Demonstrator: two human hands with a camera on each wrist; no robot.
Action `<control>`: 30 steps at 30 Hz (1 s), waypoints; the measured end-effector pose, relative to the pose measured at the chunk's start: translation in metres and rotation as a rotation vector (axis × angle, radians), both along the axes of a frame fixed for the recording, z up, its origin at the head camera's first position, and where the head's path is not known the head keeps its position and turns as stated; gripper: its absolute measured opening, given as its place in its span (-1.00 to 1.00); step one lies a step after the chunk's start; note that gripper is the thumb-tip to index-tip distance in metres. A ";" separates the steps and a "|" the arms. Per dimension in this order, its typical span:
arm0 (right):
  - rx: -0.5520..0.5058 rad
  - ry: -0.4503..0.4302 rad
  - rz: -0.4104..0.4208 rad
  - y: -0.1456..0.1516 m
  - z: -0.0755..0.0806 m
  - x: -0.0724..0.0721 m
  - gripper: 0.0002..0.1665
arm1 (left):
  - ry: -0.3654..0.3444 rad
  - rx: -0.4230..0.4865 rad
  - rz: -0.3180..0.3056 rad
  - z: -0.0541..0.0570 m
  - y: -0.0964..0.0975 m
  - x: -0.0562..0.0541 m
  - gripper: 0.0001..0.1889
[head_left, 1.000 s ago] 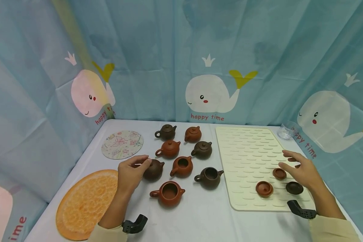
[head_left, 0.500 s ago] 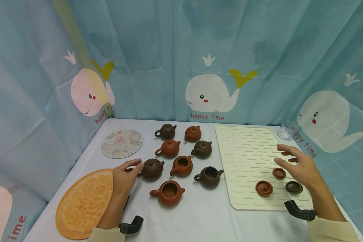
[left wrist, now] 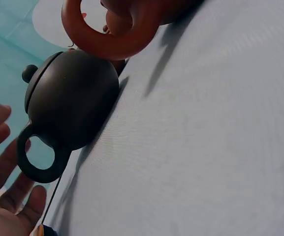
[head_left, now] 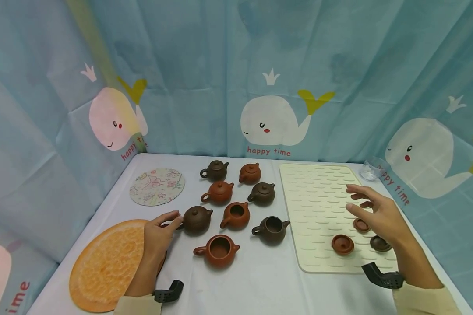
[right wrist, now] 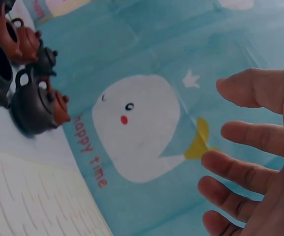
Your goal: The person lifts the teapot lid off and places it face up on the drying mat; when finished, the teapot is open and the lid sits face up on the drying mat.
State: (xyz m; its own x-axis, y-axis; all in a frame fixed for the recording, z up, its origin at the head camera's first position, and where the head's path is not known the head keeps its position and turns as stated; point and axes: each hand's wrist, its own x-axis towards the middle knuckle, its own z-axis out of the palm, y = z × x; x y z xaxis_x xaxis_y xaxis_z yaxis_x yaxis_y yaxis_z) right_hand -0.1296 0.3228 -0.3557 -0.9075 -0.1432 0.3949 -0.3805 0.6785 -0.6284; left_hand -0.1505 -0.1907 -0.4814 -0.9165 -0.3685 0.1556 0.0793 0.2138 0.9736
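Note:
My left hand (head_left: 157,236) is beside the handle of a lidded dark brown teapot (head_left: 197,221), fingers loosely spread. In the left wrist view, the fingers lie around the teapot's ring handle (left wrist: 46,173) without gripping it. Over the cream ridged mat (head_left: 317,210), my right hand (head_left: 380,216) hovers with parted fingers and nothing between them. Below it lie two reddish lids (head_left: 342,245) and a dark lid (head_left: 380,243), which the hand and wrist partly overlap. Three teapots stand lidless: an orange-brown one (head_left: 234,224), a dark one (head_left: 273,237) and a reddish one (head_left: 220,259).
Behind are several lidded teapots, among them an orange one (head_left: 217,194) and a dark one (head_left: 262,195). At left lie a floral round mat (head_left: 157,187) and a pancake-patterned round mat (head_left: 106,267). A clear glass bowl (head_left: 370,171) sits at back right, before a whale-print curtain (head_left: 205,87).
My left hand has drawn back leftward from the top of the dark teapot to its handle side. My right hand has shifted left and farther back over the mat, still empty.

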 end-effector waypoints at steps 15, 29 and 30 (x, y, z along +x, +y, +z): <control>-0.057 -0.021 0.179 -0.046 0.018 -0.011 -0.39 | -0.050 -0.088 -0.011 -0.013 -0.007 0.002 -0.85; -0.095 -0.044 0.398 -0.103 0.027 -0.040 -0.48 | -0.028 -0.113 -0.015 -0.018 -0.005 -0.002 -0.86; -0.096 -0.057 0.406 -0.109 0.027 -0.043 -0.49 | -0.027 -0.115 -0.015 -0.018 -0.005 -0.003 -0.86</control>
State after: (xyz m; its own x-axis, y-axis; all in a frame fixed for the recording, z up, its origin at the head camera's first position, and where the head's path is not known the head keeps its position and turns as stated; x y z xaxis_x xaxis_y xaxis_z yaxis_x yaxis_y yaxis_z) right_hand -0.1722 0.2141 -0.3283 -0.8059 -0.4585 0.3747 -0.5677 0.4185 -0.7090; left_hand -0.1533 -0.1961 -0.4993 -0.9262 -0.3358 0.1715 0.0578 0.3230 0.9446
